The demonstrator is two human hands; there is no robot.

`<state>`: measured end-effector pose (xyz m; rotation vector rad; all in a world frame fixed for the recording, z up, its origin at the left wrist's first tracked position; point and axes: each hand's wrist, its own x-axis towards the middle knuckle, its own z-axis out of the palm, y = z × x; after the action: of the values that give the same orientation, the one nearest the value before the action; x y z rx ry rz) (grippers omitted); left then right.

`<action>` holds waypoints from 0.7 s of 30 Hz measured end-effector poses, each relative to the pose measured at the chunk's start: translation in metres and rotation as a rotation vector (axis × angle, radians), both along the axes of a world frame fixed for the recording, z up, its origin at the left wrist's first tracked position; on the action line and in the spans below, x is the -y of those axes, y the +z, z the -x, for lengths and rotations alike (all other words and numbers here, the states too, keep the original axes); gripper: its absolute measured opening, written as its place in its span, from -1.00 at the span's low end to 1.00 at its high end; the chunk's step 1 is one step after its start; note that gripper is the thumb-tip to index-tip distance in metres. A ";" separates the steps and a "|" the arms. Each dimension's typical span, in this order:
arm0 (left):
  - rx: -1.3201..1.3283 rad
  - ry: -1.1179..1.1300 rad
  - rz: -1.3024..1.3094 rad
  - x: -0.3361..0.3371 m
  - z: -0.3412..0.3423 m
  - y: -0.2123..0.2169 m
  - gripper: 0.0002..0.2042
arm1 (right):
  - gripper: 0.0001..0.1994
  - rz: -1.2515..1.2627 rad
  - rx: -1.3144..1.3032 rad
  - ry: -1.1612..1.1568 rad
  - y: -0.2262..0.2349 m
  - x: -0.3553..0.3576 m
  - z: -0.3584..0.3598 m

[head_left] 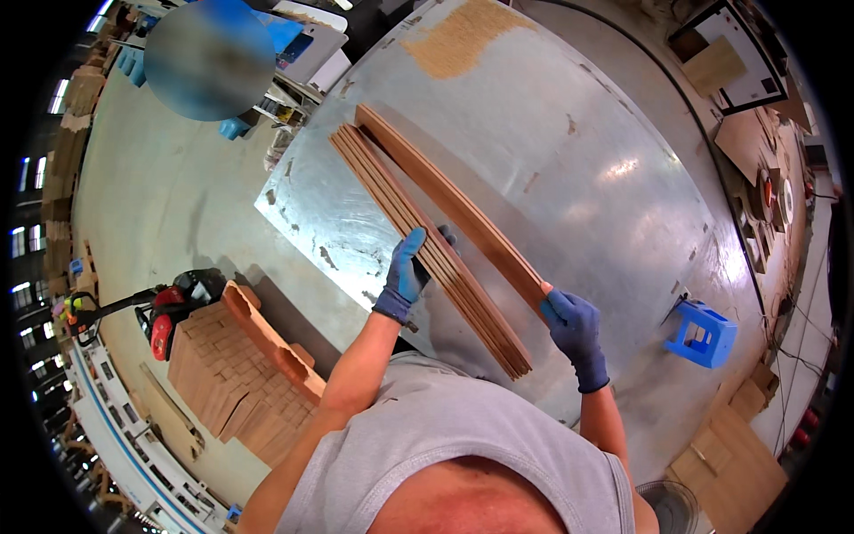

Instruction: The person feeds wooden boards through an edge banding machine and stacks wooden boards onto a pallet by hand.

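My left hand (405,278), in a blue-grey glove, is wrapped round a stack of several long, narrow brown wooden planks (471,310). Its thumb lies over the stack's near-left edges, and the other fingers are partly hidden beneath. My right hand (576,331), gloved alike with a bare fingertip showing, closes on the near end of a separate wooden plank (458,206). That piece slants away to the right of the stack, and the two come close together at their far ends. Both are over the metal-topped table (614,214).
Tan sawdust (467,37) lies on the table's far side. A blue plastic stool (702,335) stands at the right. Left of me are stacked wood blocks (236,369) and a red-and-black pallet truck (164,329). Another person (210,58), blurred, is at the far left.
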<state>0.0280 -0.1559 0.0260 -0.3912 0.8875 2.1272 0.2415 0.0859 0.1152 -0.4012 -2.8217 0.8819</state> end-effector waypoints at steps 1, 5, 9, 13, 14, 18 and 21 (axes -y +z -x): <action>-0.005 0.005 0.003 0.001 0.000 -0.002 -0.57 | -0.64 0.003 -0.005 0.005 -0.001 0.000 0.000; 0.028 0.010 -0.035 0.002 0.001 -0.006 -0.55 | -0.67 -0.132 -0.036 0.049 -0.003 -0.005 -0.002; 0.005 -0.007 -0.012 0.004 0.001 -0.010 -0.53 | -0.68 -0.152 -0.028 0.040 -0.008 -0.011 -0.006; -0.010 0.007 -0.022 0.005 0.001 -0.008 -0.53 | -0.71 0.048 -0.031 -0.060 -0.015 -0.034 -0.017; -0.014 -0.020 -0.033 0.003 0.002 -0.006 -0.53 | -0.72 -0.074 0.090 -0.088 -0.029 -0.049 -0.024; -0.008 -0.033 -0.029 0.001 0.004 0.002 -0.55 | -0.70 -0.431 0.149 -0.191 -0.042 -0.081 -0.026; -0.010 -0.009 -0.012 0.005 0.004 0.001 -0.57 | -0.58 -0.191 0.066 -0.323 -0.028 -0.055 0.018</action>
<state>0.0242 -0.1606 0.0274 -0.3698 0.8807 2.1274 0.2234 0.1411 0.0874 -0.8394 -2.7523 0.5390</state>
